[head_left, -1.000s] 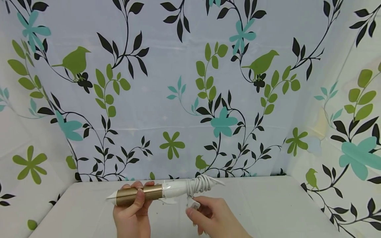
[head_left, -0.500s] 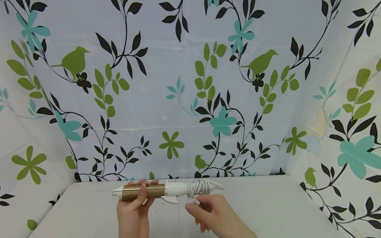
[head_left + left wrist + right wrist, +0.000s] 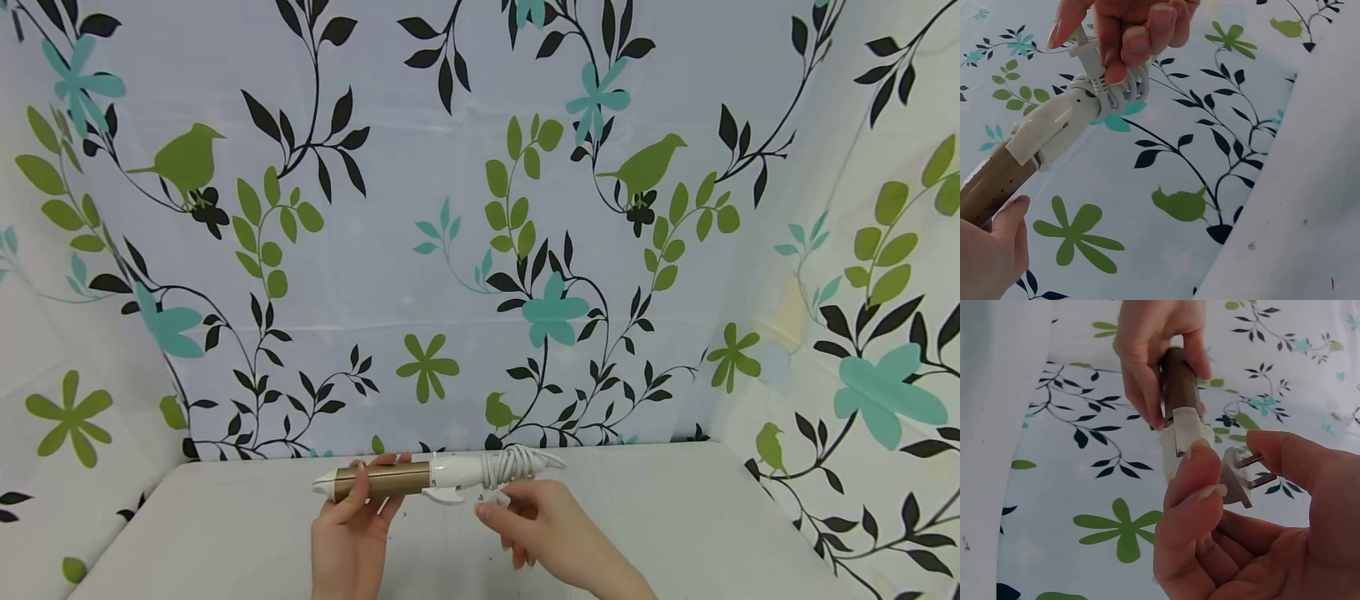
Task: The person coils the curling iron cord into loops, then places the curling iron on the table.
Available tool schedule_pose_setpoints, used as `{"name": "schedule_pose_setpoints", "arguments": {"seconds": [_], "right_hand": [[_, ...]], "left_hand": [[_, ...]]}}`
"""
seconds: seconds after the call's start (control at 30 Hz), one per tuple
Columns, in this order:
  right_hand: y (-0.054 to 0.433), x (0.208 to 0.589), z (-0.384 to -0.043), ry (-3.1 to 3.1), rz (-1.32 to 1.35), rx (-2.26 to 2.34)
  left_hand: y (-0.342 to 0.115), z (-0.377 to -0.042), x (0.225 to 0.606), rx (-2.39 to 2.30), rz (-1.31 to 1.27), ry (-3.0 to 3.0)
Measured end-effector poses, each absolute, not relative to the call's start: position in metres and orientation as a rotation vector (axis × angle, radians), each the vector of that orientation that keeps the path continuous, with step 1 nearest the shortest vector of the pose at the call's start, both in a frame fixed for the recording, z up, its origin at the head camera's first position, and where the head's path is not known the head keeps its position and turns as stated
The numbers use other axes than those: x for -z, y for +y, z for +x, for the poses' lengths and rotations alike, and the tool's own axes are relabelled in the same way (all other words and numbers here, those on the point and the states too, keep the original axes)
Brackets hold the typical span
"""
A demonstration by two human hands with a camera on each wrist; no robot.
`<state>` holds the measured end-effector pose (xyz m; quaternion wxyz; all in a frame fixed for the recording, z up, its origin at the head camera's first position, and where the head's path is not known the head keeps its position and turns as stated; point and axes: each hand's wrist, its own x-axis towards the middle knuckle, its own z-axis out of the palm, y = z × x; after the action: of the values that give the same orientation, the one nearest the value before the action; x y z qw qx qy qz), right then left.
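A curling iron (image 3: pixel 456 471) with a gold barrel and a white handle is held up roughly level over the table's far part in the head view. My left hand (image 3: pixel 351 533) grips it by the gold barrel (image 3: pixel 397 478), thumb on the near side. White cord (image 3: pixel 517 465) is wound in several loops round the handle's right end. Just below those loops, my right hand (image 3: pixel 551 529) pinches the plug (image 3: pixel 1233 480) at the cord's end. In the right wrist view its two metal prongs (image 3: pixel 1260 482) point towards my thumb, and my bent fingers lie against its other side.
Beneath both hands is a white tabletop (image 3: pixel 225 525) with a few small dark specks. Patterned fabric (image 3: pixel 360 275) with leaves, birds and flowers hangs behind the table and along both sides.
My left hand and the curling iron have moved to the right, and the iron has levelled out from a slight tilt. My right hand keeps pinching the plug, shifted slightly right.
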<state>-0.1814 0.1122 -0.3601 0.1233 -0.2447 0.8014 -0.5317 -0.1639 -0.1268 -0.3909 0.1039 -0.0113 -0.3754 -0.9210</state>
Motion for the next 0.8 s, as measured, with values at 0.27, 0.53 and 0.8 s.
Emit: {"name": "schedule_pose_setpoints", "arguments": {"seconds": [0.27, 0.53, 0.8], "right_hand": [[0.13, 0.381, -0.188, 2.323, -0.662, 1.531], [0.142, 0.416, -0.192, 2.241, -0.457, 1.585], [0.151, 0.452, -0.2, 2.29, -0.381, 1.454]], "left_hand": [[-0.126, -0.173, 0.423, 2.651, -0.051, -1.496], [-0.122, -0.168, 0.449, 2.485, -0.023, -1.799], [-0.137, -0.185, 0.464, 2.097, -0.164, -2.488]]}}
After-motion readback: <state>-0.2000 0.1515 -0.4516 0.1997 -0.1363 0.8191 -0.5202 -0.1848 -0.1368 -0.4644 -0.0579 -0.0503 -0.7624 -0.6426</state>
